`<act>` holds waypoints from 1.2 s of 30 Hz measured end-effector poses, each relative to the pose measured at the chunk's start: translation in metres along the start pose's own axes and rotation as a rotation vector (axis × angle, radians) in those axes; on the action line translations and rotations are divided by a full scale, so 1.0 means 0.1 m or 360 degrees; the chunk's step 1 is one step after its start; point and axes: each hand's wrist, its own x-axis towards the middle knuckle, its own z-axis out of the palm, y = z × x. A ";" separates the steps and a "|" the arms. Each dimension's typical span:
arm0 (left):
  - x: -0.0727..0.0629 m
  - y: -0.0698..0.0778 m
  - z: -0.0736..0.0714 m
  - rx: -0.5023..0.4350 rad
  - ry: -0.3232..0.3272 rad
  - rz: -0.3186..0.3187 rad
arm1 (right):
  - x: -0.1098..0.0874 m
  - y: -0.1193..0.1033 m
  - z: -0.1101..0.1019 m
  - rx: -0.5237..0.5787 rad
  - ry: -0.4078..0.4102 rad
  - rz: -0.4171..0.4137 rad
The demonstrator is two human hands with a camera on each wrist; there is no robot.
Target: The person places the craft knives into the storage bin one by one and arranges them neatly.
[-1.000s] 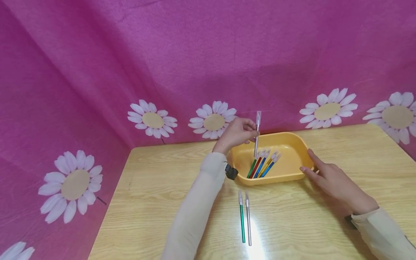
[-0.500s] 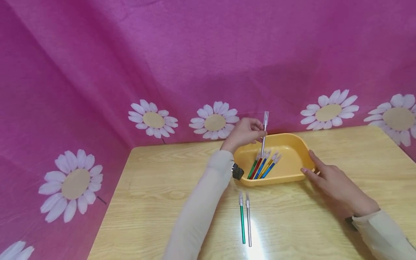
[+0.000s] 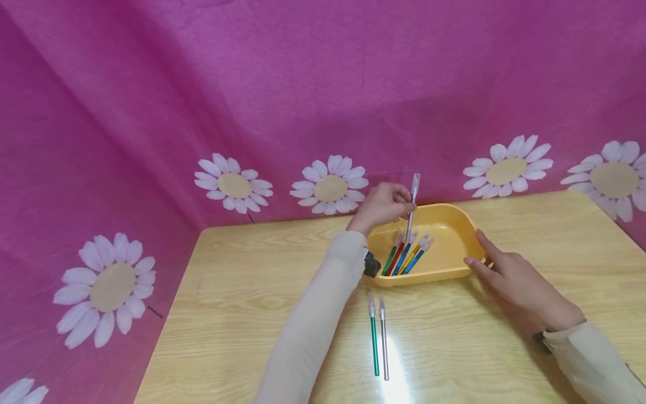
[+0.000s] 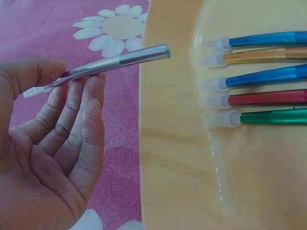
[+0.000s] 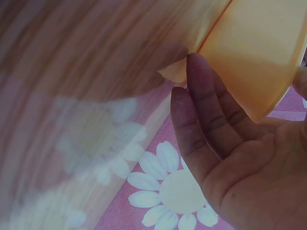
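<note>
Above the yellow plastic tray (image 3: pixel 449 275), my left hand (image 3: pixel 381 206) pinches a silver craft knife (image 3: pixel 414 193) between thumb and fingertips. Its clear-capped end points up in the head view; the left wrist view shows the bare handle end (image 4: pixel 153 53) out past the fingers. Inside the tray lie several capped craft knives side by side: green (image 4: pixel 276 117), red (image 4: pixel 268 97), blue (image 4: pixel 268 75) and gold (image 4: pixel 264 55) among them. My right hand (image 3: pixel 520 283) holds the tray's right end, thumb by the rim and fingers (image 5: pixel 201 91) against the outer wall.
On the wooden table (image 3: pixel 242 314), in front of the tray, a green craft knife (image 3: pixel 375 342) and a silver craft knife (image 3: pixel 384 345) lie nearly parallel. A pink cloth (image 3: pixel 353 84) with white flowers hangs behind the table and at its left.
My left hand has moved a little to the right with the silver craft knife, over the tray. The right hand has stayed at the tray's right end.
</note>
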 end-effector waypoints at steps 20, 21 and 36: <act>0.06 -0.06 0.10 0.0193 -0.0194 -0.0006 | -0.02 -0.01 -0.01 0.0026 0.0016 0.0010; 0.06 -0.06 0.11 0.0203 -0.0205 -0.0012 | -0.03 0.00 -0.01 0.0023 0.0015 0.0015; 0.04 -0.08 0.19 0.0228 -0.0570 -0.0271 | -0.02 0.01 0.00 -0.0001 0.0000 0.0025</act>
